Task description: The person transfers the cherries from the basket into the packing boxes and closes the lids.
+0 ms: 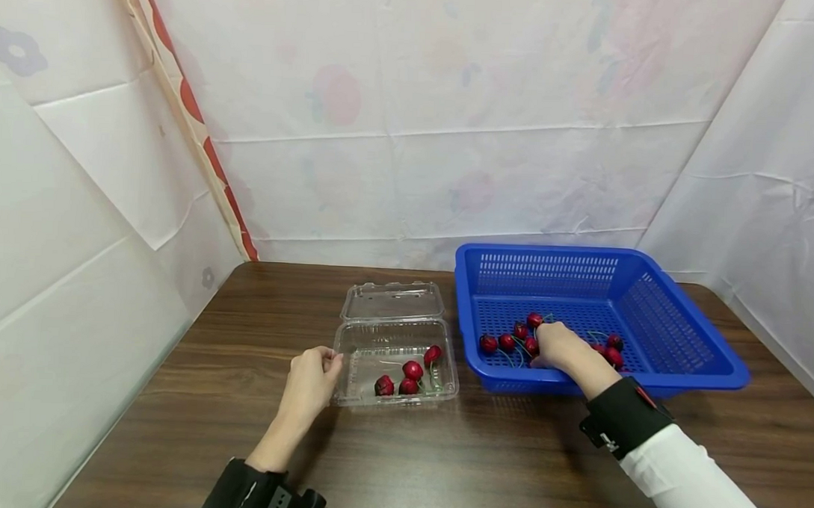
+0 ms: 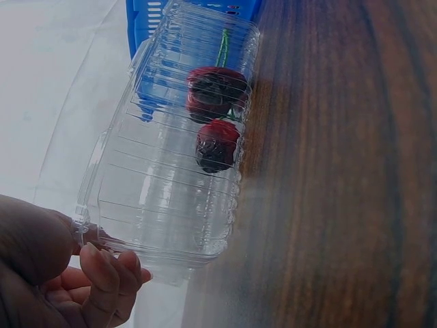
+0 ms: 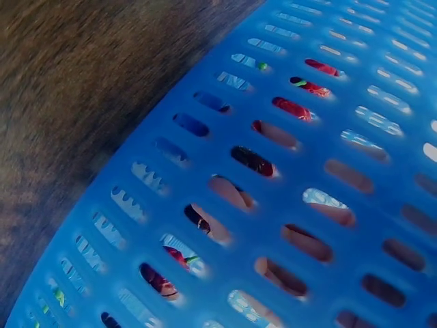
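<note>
My left hand point(image 1: 313, 378) pinches the left rim of a clear plastic clamshell container point(image 1: 366, 365), its thumb and fingertips at the edge in the left wrist view. Several dark red cherries point(image 1: 413, 370) with green stems lie in the container's right and front part. The container's lid point(image 1: 393, 303) is folded back, away from me. My right hand point(image 1: 565, 351) reaches down into a blue plastic basket point(image 1: 685, 381), among several cherries point(image 1: 506, 343). Its fingertips are hidden in the head view; through the basket's slots, the right wrist view shows only parts of fingers and cherries.
The container and basket stand side by side on a dark wooden table point(image 1: 256, 338), the basket to the right. More cherries point(image 1: 614, 357) lie in the basket to the right of my right hand. White patterned sheets point(image 1: 409, 179) hang behind and at both sides.
</note>
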Demonstrator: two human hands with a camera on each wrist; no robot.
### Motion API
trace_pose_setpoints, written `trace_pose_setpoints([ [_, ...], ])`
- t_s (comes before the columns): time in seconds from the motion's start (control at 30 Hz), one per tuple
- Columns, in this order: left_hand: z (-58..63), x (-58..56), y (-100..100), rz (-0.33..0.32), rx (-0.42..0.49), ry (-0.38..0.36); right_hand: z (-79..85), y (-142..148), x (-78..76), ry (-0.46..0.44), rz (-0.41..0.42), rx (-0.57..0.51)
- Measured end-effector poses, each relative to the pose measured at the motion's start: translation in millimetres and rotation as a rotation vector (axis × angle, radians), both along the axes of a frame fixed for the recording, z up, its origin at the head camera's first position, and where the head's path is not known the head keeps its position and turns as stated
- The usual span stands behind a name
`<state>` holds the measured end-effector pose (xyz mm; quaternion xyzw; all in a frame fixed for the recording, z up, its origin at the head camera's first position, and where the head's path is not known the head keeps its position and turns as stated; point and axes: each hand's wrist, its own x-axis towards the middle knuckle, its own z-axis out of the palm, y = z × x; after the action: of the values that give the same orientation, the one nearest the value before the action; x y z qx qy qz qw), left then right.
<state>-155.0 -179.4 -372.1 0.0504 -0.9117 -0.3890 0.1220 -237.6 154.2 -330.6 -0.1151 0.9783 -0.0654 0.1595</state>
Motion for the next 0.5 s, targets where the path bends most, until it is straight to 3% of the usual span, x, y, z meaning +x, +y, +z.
trace_pose_setpoints([
  [0.5,0.2,0.8,0.3,-0.008,0.005,-0.011,0.8,3.5,-0.9,0.087,0.011,-0.129],
])
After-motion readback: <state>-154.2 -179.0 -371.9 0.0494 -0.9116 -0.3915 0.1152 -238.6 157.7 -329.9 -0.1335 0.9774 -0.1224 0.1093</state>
